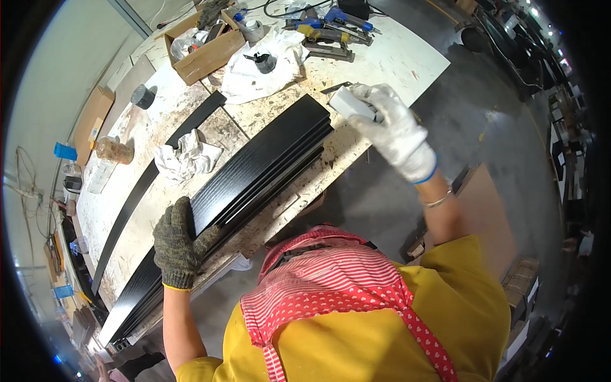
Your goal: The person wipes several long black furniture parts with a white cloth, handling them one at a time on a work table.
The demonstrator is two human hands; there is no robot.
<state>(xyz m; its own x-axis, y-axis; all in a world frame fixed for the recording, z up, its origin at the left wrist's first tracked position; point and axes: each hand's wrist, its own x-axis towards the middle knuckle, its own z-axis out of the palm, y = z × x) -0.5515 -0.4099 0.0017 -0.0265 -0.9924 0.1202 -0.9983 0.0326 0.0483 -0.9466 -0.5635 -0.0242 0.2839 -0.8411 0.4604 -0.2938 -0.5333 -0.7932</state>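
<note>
A stack of long black boards (267, 143) with a faint wood grain lies diagonally across the worktable. My left hand (177, 245), in a dark knitted glove, grips the stack about midway, its thumb over the near edge. Past the far right end of the boards, my right hand (394, 130) wears a white glove. Its fingers are closed on a white block (350, 104), held near the table's edge and apart from the stack. A single narrow black strip (137, 197) lies beyond the stack, with a crumpled white cloth (188, 156) between them.
The paint-stained white worktable (407, 57) carries a cardboard box (207, 54) of odds and ends, several nail guns (331, 35), and a small dark cup (262, 62) on a white rag (286, 51). A grey cup (142, 97) and a stained jar (114, 150) stand at the far left.
</note>
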